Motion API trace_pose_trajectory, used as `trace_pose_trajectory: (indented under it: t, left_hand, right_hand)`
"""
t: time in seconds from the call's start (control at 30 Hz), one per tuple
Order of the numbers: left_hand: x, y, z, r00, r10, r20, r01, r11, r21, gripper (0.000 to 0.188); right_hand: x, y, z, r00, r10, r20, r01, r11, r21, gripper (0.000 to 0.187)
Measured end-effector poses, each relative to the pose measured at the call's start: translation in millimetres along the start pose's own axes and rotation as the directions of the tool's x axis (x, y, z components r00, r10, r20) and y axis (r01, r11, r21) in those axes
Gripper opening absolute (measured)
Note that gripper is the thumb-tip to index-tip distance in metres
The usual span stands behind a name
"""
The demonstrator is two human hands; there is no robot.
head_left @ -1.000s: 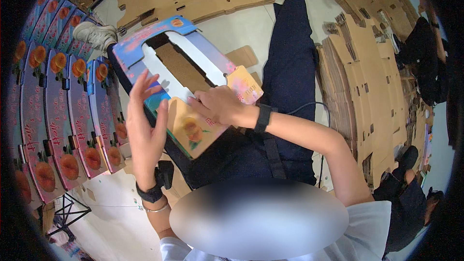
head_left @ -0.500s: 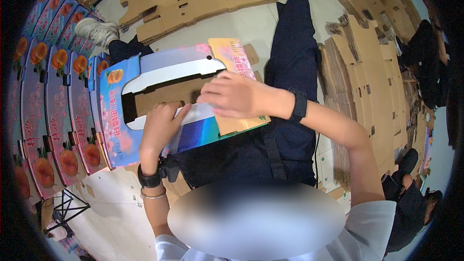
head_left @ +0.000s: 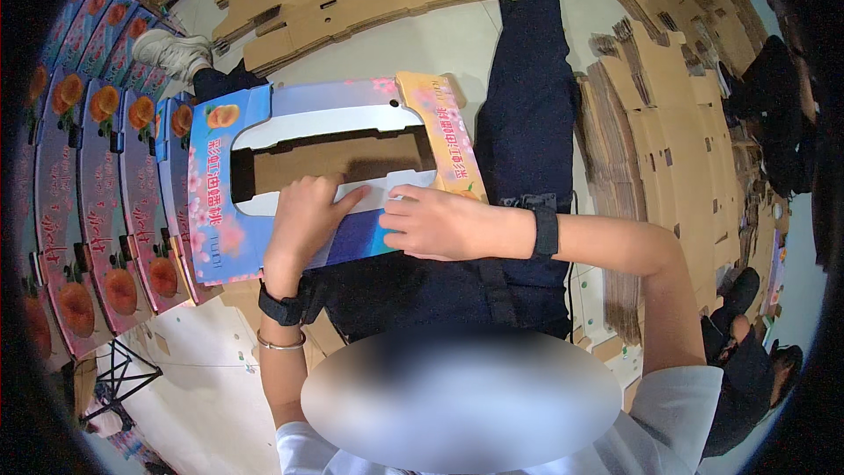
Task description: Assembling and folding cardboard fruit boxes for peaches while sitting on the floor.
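A printed fruit carton (head_left: 208, 237), blue and pink with a yellow right end, sits across my lap. A wide rectangular opening in its top is edged by white flaps, and bare brown cardboard shows inside. My left hand (head_left: 303, 218) grips the near rim of the opening, its fingers over the edge and the thumb pointing right along the white flap (head_left: 374, 192). Just right of it, my right hand (head_left: 437, 223) lies on the near right part of the top with curled fingers pressed on the rim. What is under both palms is hidden.
Rows of similar printed cartons (head_left: 119, 202) are stacked at the left. Flat brown cardboard sheets (head_left: 352, 9) lie on the floor ahead, with tall stacks (head_left: 655, 167) at the right. A black metal stand (head_left: 127, 378) is at lower left. Dark-clothed people (head_left: 774, 123) are at the far right.
My right hand has moved nearer and slightly right, from the yellow end flap to the near rim. That flap now lies in line with the top. The carton has shifted slightly right.
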State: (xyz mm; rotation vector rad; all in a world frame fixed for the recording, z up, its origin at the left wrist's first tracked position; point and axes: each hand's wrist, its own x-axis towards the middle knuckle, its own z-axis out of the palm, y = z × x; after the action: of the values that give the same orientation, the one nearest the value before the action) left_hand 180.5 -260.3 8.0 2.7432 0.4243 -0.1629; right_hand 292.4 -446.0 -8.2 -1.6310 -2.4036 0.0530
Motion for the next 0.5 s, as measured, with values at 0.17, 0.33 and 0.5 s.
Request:
trace_pose_trajectory:
  t: [0.17,0.33,0.5]
  left_hand:
    - [-0.4,0.1,-0.5,1.000,0.006,-0.004,-0.006,0.998,0.057,0.040]
    - [2.6,0.7,0.0,0.996,0.052,-0.073,-0.052,0.999,0.004,0.036]
    - [-3.0,4.7,-19.3,0.938,0.193,-0.287,-0.176,0.981,0.084,0.026]
  right_hand:
    - [-10.9,-13.1,3.0,0.994,0.105,-0.036,-0.105,0.994,0.010,0.015]
    - [-14.2,-18.0,3.8,0.961,0.237,-0.140,-0.221,0.967,0.124,0.019]
    - [-12.5,-11.4,-1.1,0.983,0.152,-0.106,-0.148,0.988,0.045,0.014]
